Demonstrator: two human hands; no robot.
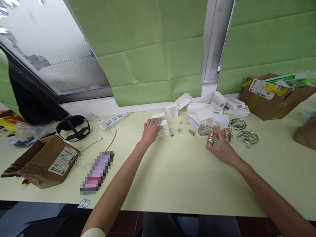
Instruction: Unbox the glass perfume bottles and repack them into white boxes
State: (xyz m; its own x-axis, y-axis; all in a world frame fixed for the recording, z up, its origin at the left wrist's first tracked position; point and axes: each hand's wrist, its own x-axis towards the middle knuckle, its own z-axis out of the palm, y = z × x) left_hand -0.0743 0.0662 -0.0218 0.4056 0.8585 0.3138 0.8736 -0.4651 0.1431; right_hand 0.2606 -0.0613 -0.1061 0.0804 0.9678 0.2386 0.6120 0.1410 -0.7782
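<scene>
Boxes: white, black barcodes on some. Behind boxes, curtain: plain green. Beneath, table: pale yellow. Left front of boxes: gold cylinder, silver cylinder. Right of boxes, carton: brown; white label, yellow tape. Well left of boxes: headset black; power strip white with blue; phone lilac, pink-red band, pixelated.

Bare pale-yellow tabletop runs from in front of the heap of white boxes to the person's edge, giving a hand a level way across. Just before the heap, small metal caps and, toward its right, glass bottles clutter the path; farther right a cardboard box blocks the side, and a green curtain hangs close behind.
</scene>
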